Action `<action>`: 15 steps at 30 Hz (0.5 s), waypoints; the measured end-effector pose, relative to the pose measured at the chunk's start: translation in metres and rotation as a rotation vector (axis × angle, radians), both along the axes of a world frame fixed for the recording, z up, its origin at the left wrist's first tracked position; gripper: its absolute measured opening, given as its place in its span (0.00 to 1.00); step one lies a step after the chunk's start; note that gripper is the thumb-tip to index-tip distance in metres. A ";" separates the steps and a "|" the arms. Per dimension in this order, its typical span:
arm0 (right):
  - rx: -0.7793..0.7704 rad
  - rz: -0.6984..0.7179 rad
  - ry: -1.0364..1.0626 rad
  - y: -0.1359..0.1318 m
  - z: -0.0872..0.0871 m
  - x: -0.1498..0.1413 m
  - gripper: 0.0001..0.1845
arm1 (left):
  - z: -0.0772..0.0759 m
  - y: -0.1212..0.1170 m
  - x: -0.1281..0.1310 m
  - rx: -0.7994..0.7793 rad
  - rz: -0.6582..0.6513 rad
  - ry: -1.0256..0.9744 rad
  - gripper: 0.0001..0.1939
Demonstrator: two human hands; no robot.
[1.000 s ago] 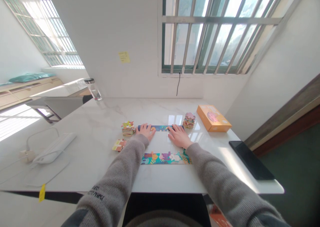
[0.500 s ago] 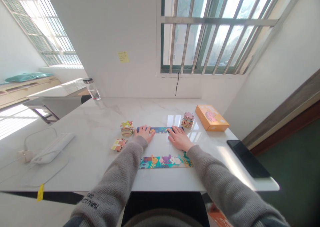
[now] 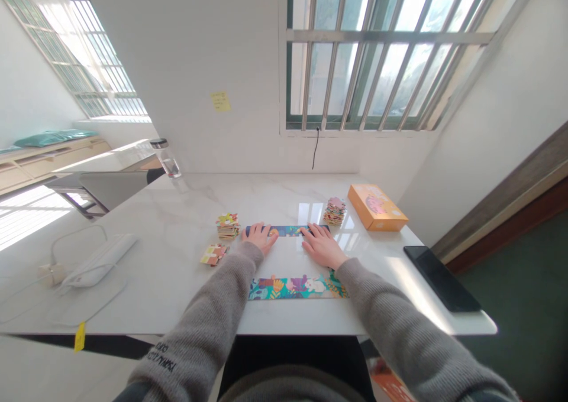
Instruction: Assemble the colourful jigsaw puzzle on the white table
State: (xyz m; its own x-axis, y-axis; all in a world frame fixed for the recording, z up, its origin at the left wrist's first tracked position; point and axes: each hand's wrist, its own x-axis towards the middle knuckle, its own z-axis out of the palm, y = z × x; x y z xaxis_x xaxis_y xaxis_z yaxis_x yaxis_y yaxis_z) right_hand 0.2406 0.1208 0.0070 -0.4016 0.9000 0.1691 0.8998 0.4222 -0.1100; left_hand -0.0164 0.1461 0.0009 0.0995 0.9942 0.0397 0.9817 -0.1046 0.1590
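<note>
A dark blue patterned puzzle strip (image 3: 289,231) lies across the white table. My left hand (image 3: 261,239) rests flat on its left end, fingers spread, and my right hand (image 3: 323,243) lies on its right end, fingers likewise apart. Nearer to me is a teal puzzle strip (image 3: 288,288) with a white rabbit and plants; my right sleeve overlaps its right end. Left of my left hand stands a stack of puzzle pieces (image 3: 228,227), with a lower pile of pieces (image 3: 213,253) in front. Another stack of puzzle pieces (image 3: 335,211) stands beyond my right hand.
An orange box (image 3: 377,207) sits at the back right, and a black phone-like slab (image 3: 439,278) lies near the right edge. On the left are a white power strip (image 3: 104,260) with cables and, farther back, a clear bottle (image 3: 168,161). The table (image 3: 177,242) meets a wall behind.
The blue strip and both hands have come slightly nearer to me, and the teal strip has shifted toward me too. The view has moved a little; both hands stay flat on the blue strip.
</note>
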 end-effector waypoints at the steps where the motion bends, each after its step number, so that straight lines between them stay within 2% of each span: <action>1: 0.002 -0.001 0.001 -0.001 0.000 0.000 0.29 | -0.001 0.000 0.000 0.008 -0.002 -0.002 0.27; 8: 0.069 0.015 0.034 -0.004 0.005 0.002 0.28 | 0.002 -0.006 0.000 0.063 -0.014 -0.016 0.25; 12: 0.147 -0.020 0.121 -0.008 0.010 0.017 0.28 | 0.008 -0.023 -0.010 0.125 -0.118 -0.049 0.25; 15: 0.119 -0.037 0.181 -0.016 0.004 0.038 0.27 | 0.006 -0.040 -0.026 0.123 -0.202 -0.118 0.27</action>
